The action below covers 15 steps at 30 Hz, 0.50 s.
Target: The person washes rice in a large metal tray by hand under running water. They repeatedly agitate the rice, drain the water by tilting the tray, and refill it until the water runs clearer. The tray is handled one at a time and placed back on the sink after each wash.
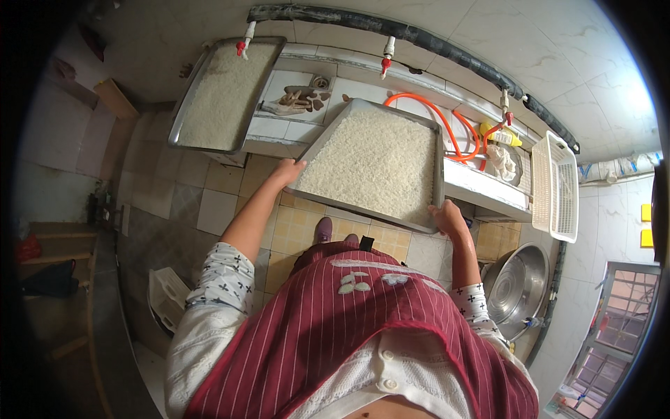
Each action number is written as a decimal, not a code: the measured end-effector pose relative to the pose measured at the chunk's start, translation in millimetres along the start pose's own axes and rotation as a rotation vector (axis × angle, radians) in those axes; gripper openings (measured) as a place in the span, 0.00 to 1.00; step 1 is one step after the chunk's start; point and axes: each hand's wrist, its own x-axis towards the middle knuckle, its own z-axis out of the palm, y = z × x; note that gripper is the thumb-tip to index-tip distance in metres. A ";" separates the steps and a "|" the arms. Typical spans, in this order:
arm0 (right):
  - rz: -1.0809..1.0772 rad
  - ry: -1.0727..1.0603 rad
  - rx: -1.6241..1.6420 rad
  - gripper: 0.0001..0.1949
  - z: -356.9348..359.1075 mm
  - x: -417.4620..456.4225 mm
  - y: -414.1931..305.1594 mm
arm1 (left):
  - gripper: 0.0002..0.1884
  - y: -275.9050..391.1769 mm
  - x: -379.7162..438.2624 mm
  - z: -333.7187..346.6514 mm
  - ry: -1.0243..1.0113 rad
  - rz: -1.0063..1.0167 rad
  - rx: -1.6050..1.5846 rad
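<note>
A rectangular metal tray (pixel 441 157) filled with what looks like white rice (pixel 371 160) spans the space between my hands, its far part over the tiled counter. My left hand (pixel 287 172) grips the near left corner, thumb on the rim. At the near right corner, my right hand (pixel 448 217) holds the rim. Another metal tray (pixel 246 144) of white grains lies to the left on the counter. Between the trays, a pair of stained gloves (pixel 288 103) rests beside a drain (pixel 320 81).
Red-handled taps (pixel 386 65) hang from a black pipe above the counter. An orange hose (pixel 434 107), a yellow bottle (pixel 500 135) and a white cloth (pixel 501 162) lie right of the tray. Farther right are a white plastic basket (pixel 539 183) and a large metal basin (pixel 518 293).
</note>
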 end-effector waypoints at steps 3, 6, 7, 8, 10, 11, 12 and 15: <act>0.017 -0.014 -0.028 0.23 -2.5 0.3 -0.2 | 0.26 13.5 -9.7 -3.6 -0.044 -0.032 -0.072; 0.032 -0.025 -0.027 0.23 -5.1 -1.0 -4.6 | 0.25 17.4 -11.3 -7.3 -0.081 -0.081 -0.156; 0.035 -0.026 -0.022 0.24 -5.3 -1.0 -5.7 | 0.25 17.6 -10.5 -8.8 -0.086 -0.079 -0.147; 0.037 -0.024 -0.016 0.24 -5.0 -0.8 -6.9 | 0.25 16.5 -8.2 -10.1 -0.091 -0.078 -0.139; 0.041 -0.019 -0.005 0.24 -4.7 -0.2 -9.1 | 0.25 13.6 -4.4 -12.1 -0.095 -0.081 -0.126; 0.040 -0.016 -0.006 0.25 -4.4 0.6 -6.0 | 0.26 15.2 -3.5 -10.9 -0.100 -0.083 -0.122; 0.038 -0.014 -0.008 0.25 -3.2 2.6 -1.3 | 0.26 16.8 -2.7 -9.8 -0.104 -0.084 -0.119; 0.034 -0.021 -0.023 0.26 -1.1 5.6 2.7 | 0.28 17.1 -0.3 -10.7 -0.117 -0.108 -0.157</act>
